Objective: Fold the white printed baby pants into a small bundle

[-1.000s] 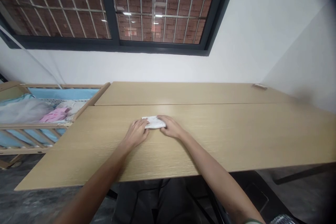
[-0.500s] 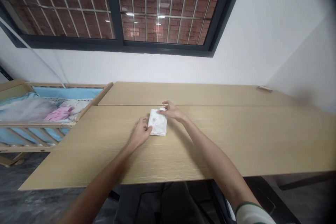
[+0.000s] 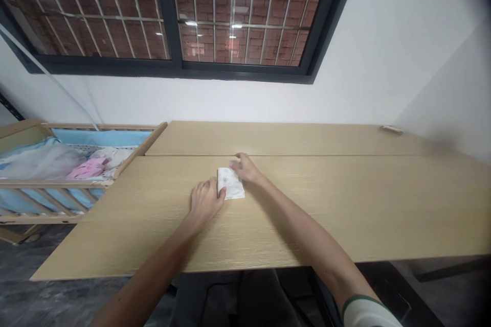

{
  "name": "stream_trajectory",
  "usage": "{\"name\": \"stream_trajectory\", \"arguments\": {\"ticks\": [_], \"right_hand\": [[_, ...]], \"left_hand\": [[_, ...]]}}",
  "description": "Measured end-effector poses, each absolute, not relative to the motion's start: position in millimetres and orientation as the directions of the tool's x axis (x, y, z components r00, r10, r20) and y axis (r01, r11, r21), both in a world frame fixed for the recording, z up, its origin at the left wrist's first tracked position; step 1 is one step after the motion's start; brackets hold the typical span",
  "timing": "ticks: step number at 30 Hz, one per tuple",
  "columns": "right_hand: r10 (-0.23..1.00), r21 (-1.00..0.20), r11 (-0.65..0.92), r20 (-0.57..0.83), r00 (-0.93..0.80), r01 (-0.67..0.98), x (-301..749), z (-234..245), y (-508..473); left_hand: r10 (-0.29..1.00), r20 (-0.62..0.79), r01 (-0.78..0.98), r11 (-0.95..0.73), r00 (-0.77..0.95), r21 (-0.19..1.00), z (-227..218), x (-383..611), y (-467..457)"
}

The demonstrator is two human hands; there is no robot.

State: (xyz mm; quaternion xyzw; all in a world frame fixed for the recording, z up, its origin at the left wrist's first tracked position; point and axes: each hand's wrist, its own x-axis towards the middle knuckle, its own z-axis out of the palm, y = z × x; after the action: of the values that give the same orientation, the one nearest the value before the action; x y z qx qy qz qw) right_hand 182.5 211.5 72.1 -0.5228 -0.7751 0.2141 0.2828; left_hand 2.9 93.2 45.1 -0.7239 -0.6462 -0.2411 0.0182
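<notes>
Fingers of your left hand (image 3: pixel 206 201) rest slightly spread, tips against the folded white cloth (image 3: pixel 231 186) just to their right. Your right hand (image 3: pixel 244 168) curls at its top end, pinching nothing. The cloth has turned lengthwise on the wooden table (image 3: pixel 345 204).

No words or numbers can be read here. The white cloth (image 3: pixel 231 189) has a small gray print (image 3: pixel 226 180) on it, but it is too small to tell if it is letters or a little picture.
</notes>
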Motion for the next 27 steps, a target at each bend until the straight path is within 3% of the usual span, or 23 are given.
{"name": "stream_trajectory", "arguments": {"ticks": [2,5,8,12,19,27], "right_hand": [[0.839,-0.49,0.544,0.328,-0.435,0.681,181,82,198],[0.668,-0.354,0.741,0.303,-0.68,0.57,178,98,168],[0.529,-0.325,0.83,0.205,-0.824,0.452,176,106,138],[0.394,-0.345,0.879,0.137,-0.909,0.329,178,103,118],[0.411,-0.405,0.841,0.049,-0.91,0.358,187,84,130],[0.484,-0.402,0.802,0.001,-0.875,0.443,196,72,176]], "left_hand": [[0.879,0.468,0.935,-0.236,0.089,0.265,46,5,88],[0.797,0.514,0.825,-0.499,0.317,0.266,43,12,79],[0.738,0.478,0.716,-0.641,0.476,0.276,38,20,71],[0.764,0.409,0.707,-0.632,0.5,0.318,33,27,66],[0.758,0.336,0.729,-0.643,0.559,0.235,33,28,65],[0.744,0.416,0.766,-0.625,0.524,0.152,32,29,64]]}}
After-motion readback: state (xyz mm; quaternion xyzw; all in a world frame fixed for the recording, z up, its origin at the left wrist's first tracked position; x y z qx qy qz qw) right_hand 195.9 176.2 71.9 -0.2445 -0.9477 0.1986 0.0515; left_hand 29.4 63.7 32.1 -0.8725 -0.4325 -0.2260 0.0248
